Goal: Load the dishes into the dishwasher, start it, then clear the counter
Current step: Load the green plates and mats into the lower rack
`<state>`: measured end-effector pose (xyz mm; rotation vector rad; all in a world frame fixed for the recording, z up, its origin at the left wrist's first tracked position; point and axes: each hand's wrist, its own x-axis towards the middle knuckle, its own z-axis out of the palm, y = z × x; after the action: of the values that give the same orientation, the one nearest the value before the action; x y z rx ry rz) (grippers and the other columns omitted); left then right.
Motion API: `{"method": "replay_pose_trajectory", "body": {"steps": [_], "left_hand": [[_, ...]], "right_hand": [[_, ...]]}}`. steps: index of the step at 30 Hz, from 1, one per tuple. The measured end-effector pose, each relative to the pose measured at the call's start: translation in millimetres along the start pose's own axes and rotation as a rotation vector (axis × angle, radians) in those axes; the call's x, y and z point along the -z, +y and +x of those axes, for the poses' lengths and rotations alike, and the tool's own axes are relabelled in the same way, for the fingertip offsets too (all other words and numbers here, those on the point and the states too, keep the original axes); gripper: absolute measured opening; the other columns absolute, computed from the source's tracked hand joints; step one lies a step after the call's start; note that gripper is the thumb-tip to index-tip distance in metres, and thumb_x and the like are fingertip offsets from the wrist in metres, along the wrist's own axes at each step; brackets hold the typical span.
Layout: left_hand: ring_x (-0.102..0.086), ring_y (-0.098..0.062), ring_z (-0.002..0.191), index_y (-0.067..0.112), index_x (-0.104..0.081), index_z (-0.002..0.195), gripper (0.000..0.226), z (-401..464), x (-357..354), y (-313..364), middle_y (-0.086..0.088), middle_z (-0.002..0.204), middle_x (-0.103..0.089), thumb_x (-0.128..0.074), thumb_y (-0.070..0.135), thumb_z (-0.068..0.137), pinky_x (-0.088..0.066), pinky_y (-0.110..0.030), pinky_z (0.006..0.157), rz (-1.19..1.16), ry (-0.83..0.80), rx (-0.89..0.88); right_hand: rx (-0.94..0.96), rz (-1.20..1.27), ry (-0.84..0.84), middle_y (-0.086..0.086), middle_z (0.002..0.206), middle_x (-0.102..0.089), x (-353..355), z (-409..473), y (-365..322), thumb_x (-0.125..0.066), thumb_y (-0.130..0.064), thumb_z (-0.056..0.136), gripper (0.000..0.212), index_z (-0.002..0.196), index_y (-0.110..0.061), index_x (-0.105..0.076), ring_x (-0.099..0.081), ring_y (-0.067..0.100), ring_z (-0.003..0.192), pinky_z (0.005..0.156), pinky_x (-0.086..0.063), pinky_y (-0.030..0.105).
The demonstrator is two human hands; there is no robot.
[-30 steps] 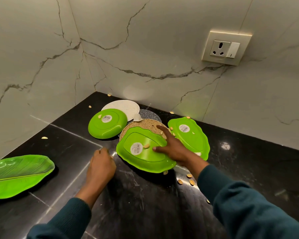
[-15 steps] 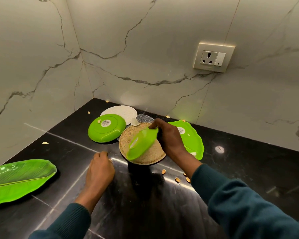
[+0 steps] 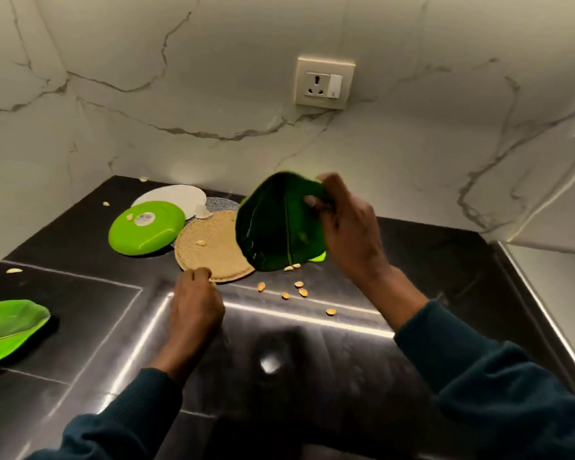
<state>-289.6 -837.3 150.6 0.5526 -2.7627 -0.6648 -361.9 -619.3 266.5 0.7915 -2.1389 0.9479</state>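
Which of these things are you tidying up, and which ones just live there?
Part of the job:
green plate held up by the right hand
tan round plate at the left hand
upside-down green plate
white plate
leaf-shaped plate
scattered seeds

Just there:
wall socket
black counter

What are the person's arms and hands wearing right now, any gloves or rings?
Both arms are in long dark teal sleeves, the left sleeve and right sleeve, ending at the wrists with soft folds. The left hand and right hand are bare: no gloves, and no rings or watch show from this view.
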Motion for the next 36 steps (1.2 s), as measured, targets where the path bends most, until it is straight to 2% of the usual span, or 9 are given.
{"method": "replay_pose_trajectory", "body": {"steps": [6,10,12,19,24,26,29,33,36], "left_hand": [[-0.053,-0.04,0.098,0.002,-0.057,0.113,0.028,-41,-22,61,-0.021,0.11,-0.054,-0.05,0.005,0.086,-0.044,-0.046,0.081,-0.048,0.019,-0.248],[-0.054,-0.042,0.096,0.003,-0.059,0.111,0.028,-79,-45,102,-0.022,0.107,-0.055,-0.052,0.003,0.084,-0.045,-0.048,0.08,-0.06,-0.011,-0.356],[-0.054,-0.042,0.095,0.004,-0.059,0.11,0.027,-103,-55,121,-0.022,0.107,-0.055,-0.052,0.002,0.084,-0.045,-0.049,0.08,-0.079,-0.025,-0.393],[-0.055,-0.035,0.089,0.004,-0.06,0.11,0.026,-229,-85,191,-0.018,0.105,-0.056,-0.054,0.002,0.085,-0.047,-0.043,0.074,-0.087,-0.059,-0.585],[-0.053,-0.029,0.086,0.006,-0.06,0.106,0.026,-343,-104,227,-0.012,0.102,-0.056,-0.055,-0.002,0.083,-0.046,-0.038,0.064,-0.065,-0.078,-0.776],[-0.052,-0.029,0.083,0.006,-0.06,0.105,0.025,-382,-117,239,-0.012,0.101,-0.055,-0.053,-0.001,0.082,-0.045,-0.039,0.064,-0.044,-0.146,-0.852],[-0.052,-0.029,0.086,0.009,-0.06,0.108,0.027,-429,-134,253,-0.01,0.104,-0.054,-0.05,0.006,0.084,-0.047,-0.04,0.067,-0.019,-0.27,-0.947],[-0.053,-0.024,0.09,0.011,-0.06,0.108,0.027,-480,-161,269,-0.005,0.104,-0.054,-0.042,0.015,0.089,-0.049,-0.038,0.073,-0.056,-0.432,-1.022],[-0.052,-0.024,0.096,0.012,-0.057,0.112,0.024,-508,-195,273,-0.004,0.108,-0.052,-0.044,0.014,0.092,-0.048,-0.038,0.081,-0.023,-0.56,-1.014]], "right_hand": [[-0.58,0.025,0.129,0.002,0.071,-0.06,75,-62,29,-0.06,-0.035,0.094,0.023,0.095,-0.012,-0.059,-0.053,0.013,0.059,0.054,-0.042,0.028],[-1.168,0.505,0.083,0.01,0.083,-0.073,125,-130,49,-0.07,-0.022,0.088,0.019,0.097,-0.005,-0.068,-0.071,0.021,0.074,0.073,-0.06,0.042],[-1.311,0.587,0.02,0.015,0.092,-0.073,151,-164,51,-0.073,-0.012,0.084,0.023,0.102,0.0,-0.068,-0.072,0.027,0.084,0.084,-0.057,0.047],[-1.397,0.754,0.13,0.01,0.075,-0.073,284,-279,39,-0.057,-0.001,0.091,0.017,0.107,-0.002,-0.064,-0.07,0.021,0.063,0.057,-0.06,0.034],[-1.465,0.69,0.244,0.011,0.075,-0.073,392,-378,22,-0.058,-0.004,0.091,0.011,0.099,-0.001,-0.064,-0.07,0.021,0.064,0.064,-0.06,0.036],[-1.53,0.625,0.304,0.011,0.074,-0.073,434,-421,10,-0.058,-0.001,0.09,0.009,0.094,0.001,-0.065,-0.07,0.022,0.064,0.078,-0.058,0.042],[-1.594,0.571,0.347,0.019,0.091,-0.07,484,-478,-7,-0.056,0.004,0.086,0.02,0.105,0.005,-0.064,-0.068,0.028,0.075,0.086,-0.055,0.047],[-1.674,0.509,0.409,0.012,0.079,-0.074,524,-548,-26,-0.053,0.007,0.088,0.022,0.105,-0.003,-0.063,-0.071,0.023,0.066,0.057,-0.06,0.033],[-1.739,0.286,0.404,0.014,0.078,-0.072,531,-593,-29,-0.053,0.006,0.089,0.02,0.095,-0.009,-0.064,-0.069,0.024,0.063,0.053,-0.056,0.033]]}}
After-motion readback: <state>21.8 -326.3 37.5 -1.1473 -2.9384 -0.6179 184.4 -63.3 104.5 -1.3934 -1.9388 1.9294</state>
